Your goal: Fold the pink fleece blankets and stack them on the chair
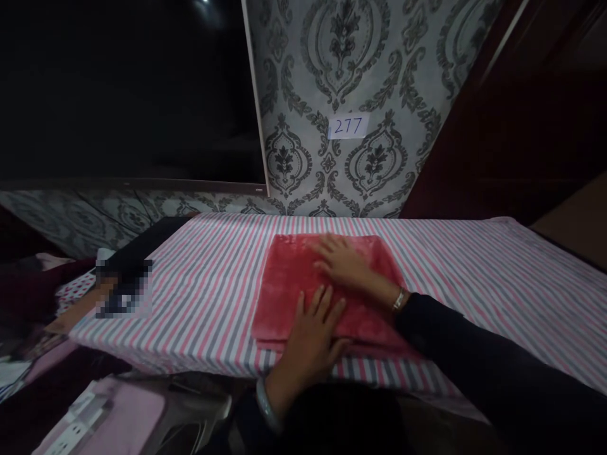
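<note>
A red, plush-looking cloth, folded into a thick rectangle, lies flat on a striped sheet that covers the table. My left hand rests on its near part with the fingers spread, and a pale bangle circles that wrist. Farther back, my right hand is laid across the upper middle of the cloth, fingers stretched out and slightly blurred. A bracelet shows at the right wrist, below a dark sleeve. Neither hand grips anything; both palms face down on the cloth.
The pink, grey and white striped sheet spreads to both sides. Behind it are a large dark screen and a patterned wall with a paper label reading 277. A power strip lies on a pink surface at lower left.
</note>
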